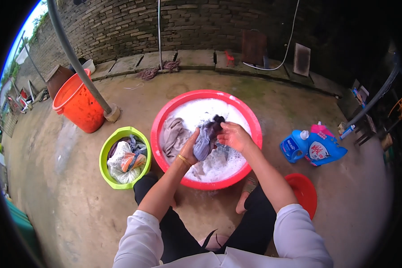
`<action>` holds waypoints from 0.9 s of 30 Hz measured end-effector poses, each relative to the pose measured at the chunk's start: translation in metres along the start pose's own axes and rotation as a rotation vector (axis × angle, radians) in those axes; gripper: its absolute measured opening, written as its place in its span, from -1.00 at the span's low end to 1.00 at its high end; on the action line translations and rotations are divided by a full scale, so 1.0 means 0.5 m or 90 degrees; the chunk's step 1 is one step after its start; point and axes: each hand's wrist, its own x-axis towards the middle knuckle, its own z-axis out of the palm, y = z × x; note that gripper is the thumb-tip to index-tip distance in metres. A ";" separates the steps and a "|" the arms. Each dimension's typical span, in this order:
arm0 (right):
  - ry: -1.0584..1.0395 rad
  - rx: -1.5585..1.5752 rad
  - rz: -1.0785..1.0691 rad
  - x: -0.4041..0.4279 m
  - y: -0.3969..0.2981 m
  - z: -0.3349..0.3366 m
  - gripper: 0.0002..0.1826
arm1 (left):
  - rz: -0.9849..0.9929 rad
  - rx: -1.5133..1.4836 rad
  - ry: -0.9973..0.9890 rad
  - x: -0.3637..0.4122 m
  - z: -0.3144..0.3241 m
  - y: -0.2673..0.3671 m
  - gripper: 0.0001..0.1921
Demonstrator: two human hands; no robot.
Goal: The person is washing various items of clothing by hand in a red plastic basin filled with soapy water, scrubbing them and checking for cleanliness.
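A red plastic basin point(257, 140) full of white suds point(207, 105) stands on the ground before me. My left hand point(190, 147) grips a wet, bunched blue-grey garment point(203, 147) over the basin's middle. The garment's dark end point(217, 122) sticks up towards the far rim. At that end, my right hand point(236, 135) has its fingers half bent against or just beside the fabric; whether they pinch it is hard to tell. A beige-grey cloth point(175, 135) lies partly in the suds at the basin's left. Foam covers whatever lies deeper.
Left of the basin stands a lime-green tub point(104, 167) of clothes. Behind it are an orange bucket point(83, 110) and a metal post point(77, 63). On the right are a blue detergent bottle point(292, 147), a blue detergent pouch point(326, 150) and a red bowl point(303, 191).
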 end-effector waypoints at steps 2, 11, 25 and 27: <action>0.063 -0.001 0.012 0.033 0.042 -0.011 -0.68 | 0.010 0.053 0.024 -0.005 0.013 0.026 -0.51; -0.036 0.133 -0.014 0.105 0.068 0.012 -0.45 | -0.051 0.103 0.147 0.030 0.045 0.026 -0.66; 0.203 -0.352 -0.180 0.182 0.100 0.011 -0.72 | 0.122 1.196 0.259 0.048 0.005 0.000 -0.24; 0.239 -0.459 -0.164 0.196 0.120 -0.005 -0.60 | -0.044 1.270 0.291 0.042 0.044 -0.001 -0.18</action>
